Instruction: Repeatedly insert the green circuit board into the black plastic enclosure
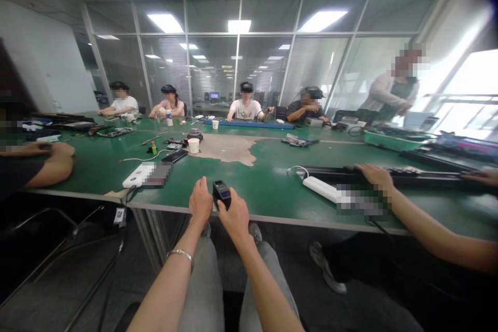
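- Tabletop, green (272, 192): spread across the view, with several seated people placed along its far side.
- Channel, long, black (424, 177): laid on the right part of the tabletop; touched by a co-worker's hand (375, 175).
- Bar, long, blue (252, 124): set along the far edge, in front of a person in a white shirt.
- Patch, beige, ragged-edged (227, 149): seen at the middle of the tabletop.
- Basket, green (392, 139): placed at the far right, filled with dark items that cannot be made out.
- Strip unit, white (322, 189): laid aslant at the right, just in front of the black channel; one end blurred out.
- Flat unit, white (136, 175): laid near the left front edge; its dark right part blurred out.
- Left hand (201, 201): held with fingers loosely curled, just beside the handheld device; whether contact is made cannot be told.
- Right hand (236, 212): clamped around the handheld device from its right side, thumb laid along the near face.
- Smartphone, dark (175, 156): laid just behind the white flat unit.
- Handheld device, black, small-screened (221, 193): held upright between the hands, at the near edge of the tabletop.
- Paper cup, white (193, 146): stood at the patch's left edge.
- Bracelet, silver-coloured (180, 253): worn on the left wrist.
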`<action>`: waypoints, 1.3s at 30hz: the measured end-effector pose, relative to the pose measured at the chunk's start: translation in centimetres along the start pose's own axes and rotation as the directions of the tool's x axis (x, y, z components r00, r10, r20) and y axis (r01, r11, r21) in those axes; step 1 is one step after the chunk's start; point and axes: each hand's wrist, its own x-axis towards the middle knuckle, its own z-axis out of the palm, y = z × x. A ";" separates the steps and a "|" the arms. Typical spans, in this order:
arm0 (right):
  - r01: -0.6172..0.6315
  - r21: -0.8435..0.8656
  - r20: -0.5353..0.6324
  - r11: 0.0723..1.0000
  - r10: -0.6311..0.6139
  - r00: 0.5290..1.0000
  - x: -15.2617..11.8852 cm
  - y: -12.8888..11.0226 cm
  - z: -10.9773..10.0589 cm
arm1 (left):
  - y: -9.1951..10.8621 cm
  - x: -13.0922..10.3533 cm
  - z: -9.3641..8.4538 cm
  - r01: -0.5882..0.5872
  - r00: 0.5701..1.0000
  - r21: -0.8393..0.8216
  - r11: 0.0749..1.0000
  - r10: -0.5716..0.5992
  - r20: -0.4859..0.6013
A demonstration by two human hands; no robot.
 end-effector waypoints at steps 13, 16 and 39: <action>0.004 0.122 -0.126 0.993 0.011 0.992 3.6 0.0 -2.3 | 0.2 0.0 -0.1 0.002 1.000 0.031 1.000 -0.003 0.013; -0.029 0.104 -0.137 0.994 0.043 0.990 3.8 1.9 -2.5 | 0.3 -0.1 -0.1 0.003 1.000 0.033 0.999 -0.003 0.012; -0.070 0.020 -0.068 0.997 0.072 0.995 2.7 5.5 -2.4 | 0.0 0.1 0.3 -0.011 1.000 0.030 1.000 0.011 0.003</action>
